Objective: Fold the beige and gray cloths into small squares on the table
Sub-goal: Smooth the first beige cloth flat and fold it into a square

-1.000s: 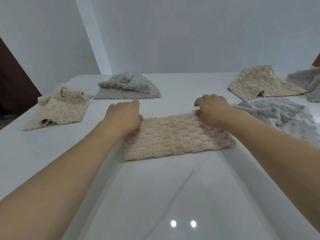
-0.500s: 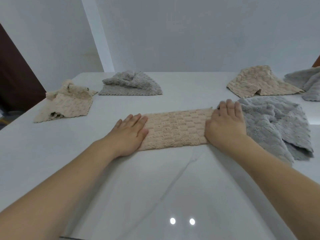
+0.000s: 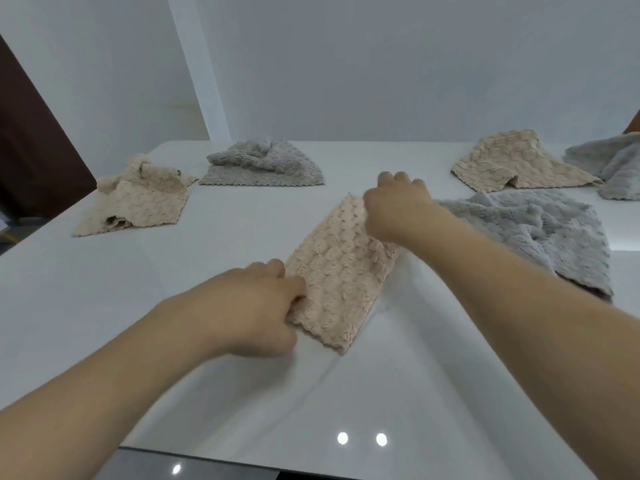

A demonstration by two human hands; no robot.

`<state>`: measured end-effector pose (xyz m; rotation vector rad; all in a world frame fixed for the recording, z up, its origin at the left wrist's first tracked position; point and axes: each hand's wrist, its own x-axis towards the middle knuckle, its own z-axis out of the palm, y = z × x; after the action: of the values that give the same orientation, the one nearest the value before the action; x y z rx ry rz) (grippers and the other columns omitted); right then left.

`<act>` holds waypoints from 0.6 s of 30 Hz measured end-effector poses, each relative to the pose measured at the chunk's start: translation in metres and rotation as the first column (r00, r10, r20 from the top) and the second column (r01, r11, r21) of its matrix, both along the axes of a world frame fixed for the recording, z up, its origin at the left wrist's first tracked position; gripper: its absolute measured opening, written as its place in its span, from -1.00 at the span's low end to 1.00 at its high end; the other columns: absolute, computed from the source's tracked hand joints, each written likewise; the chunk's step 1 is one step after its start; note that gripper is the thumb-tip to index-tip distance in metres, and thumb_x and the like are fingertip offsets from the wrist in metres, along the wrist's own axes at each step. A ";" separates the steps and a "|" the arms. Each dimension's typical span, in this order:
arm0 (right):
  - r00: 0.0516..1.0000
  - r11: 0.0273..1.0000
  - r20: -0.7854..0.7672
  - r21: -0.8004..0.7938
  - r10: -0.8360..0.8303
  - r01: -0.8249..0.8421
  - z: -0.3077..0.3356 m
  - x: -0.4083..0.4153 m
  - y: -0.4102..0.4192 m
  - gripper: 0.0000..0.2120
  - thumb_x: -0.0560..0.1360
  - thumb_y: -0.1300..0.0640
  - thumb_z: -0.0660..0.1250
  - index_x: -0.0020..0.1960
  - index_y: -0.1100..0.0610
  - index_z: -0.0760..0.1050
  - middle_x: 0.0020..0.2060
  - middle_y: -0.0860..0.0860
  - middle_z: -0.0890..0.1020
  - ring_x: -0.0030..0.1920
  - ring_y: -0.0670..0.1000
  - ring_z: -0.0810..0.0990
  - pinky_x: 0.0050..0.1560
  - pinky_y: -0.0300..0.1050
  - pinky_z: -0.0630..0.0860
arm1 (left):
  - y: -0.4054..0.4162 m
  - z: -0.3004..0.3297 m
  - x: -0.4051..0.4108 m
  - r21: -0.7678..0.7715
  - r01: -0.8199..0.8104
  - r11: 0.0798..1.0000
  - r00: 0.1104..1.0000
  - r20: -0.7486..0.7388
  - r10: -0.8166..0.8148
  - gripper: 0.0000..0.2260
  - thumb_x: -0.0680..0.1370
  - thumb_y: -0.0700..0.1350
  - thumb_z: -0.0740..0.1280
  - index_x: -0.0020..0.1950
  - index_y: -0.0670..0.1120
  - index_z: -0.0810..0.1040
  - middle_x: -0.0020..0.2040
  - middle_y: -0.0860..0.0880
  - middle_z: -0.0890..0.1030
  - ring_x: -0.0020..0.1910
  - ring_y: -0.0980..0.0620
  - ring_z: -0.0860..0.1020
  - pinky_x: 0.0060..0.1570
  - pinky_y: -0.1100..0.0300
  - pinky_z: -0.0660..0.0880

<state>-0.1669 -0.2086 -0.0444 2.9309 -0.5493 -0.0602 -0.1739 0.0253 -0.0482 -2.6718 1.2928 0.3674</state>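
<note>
Two hands work one cloth: the left hand (image 3: 258, 303) pinches the near end of the beige strip (image 3: 337, 268), fingers curled on its edge, while the right hand (image 3: 398, 209) grips the far end. That strip lies diagonally mid-tabletop (image 3: 173, 341), already folded narrow but not yet a square. Further out, a gray cloth (image 3: 540, 233) sits just right of it, and two beige and two gray cloths lie rumpled near the far edge, so most of the folding remains
</note>
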 end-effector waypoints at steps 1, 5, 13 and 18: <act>0.999 0.998 0.038 0.058 0.023 -0.025 0.001 -0.006 0.019 -0.68 0.53 0.11 0.15 0.25 0.13 0.41 0.17 0.11 0.45 0.19 0.15 0.43 0.19 0.09 0.39 | 0.004 0.000 0.010 -0.052 -0.024 0.998 0.999 -0.048 0.022 -0.63 0.47 -0.03 0.22 0.26 0.22 0.32 0.19 0.11 0.32 0.20 0.05 0.35 0.12 0.15 0.37; 0.991 0.978 0.005 0.162 0.135 -0.134 -0.032 -0.031 0.067 -0.68 0.59 0.05 0.12 0.31 0.10 0.32 0.22 0.11 0.41 0.24 0.17 0.39 0.17 0.08 0.39 | 0.025 -0.018 0.047 -0.201 0.052 0.978 0.994 -0.081 -0.070 -0.50 0.42 -0.12 0.25 0.35 0.16 0.35 0.30 0.13 0.33 0.28 0.09 0.36 0.24 0.18 0.36; 0.881 0.897 0.326 0.166 0.343 -0.410 -0.048 -0.081 0.088 -0.57 0.51 -0.27 0.04 0.04 0.07 0.40 -0.03 -0.03 0.46 0.01 0.06 0.41 0.08 0.00 0.37 | 0.038 -0.044 0.056 -0.360 0.357 0.862 0.914 0.322 -0.245 -0.68 0.53 -0.05 0.09 -0.01 -0.06 0.64 -0.05 0.02 0.57 -0.15 -0.05 0.55 -0.30 0.10 0.50; 0.905 0.899 0.162 0.139 0.394 -0.416 -0.044 -0.090 0.089 -0.46 0.40 -0.37 -0.03 0.08 0.02 0.40 0.02 -0.05 0.46 0.07 0.05 0.40 0.13 -0.01 0.38 | 0.033 -0.037 0.052 -0.338 0.306 0.890 0.931 0.302 -0.206 -0.67 0.45 -0.03 0.06 -0.10 -0.01 0.63 -0.20 0.04 0.54 -0.24 -0.04 0.56 -0.39 0.10 0.47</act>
<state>-0.2566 -0.1192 -0.0883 3.1655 0.0703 0.1425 -0.1222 0.0578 -0.0856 -2.6583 1.7506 -0.2921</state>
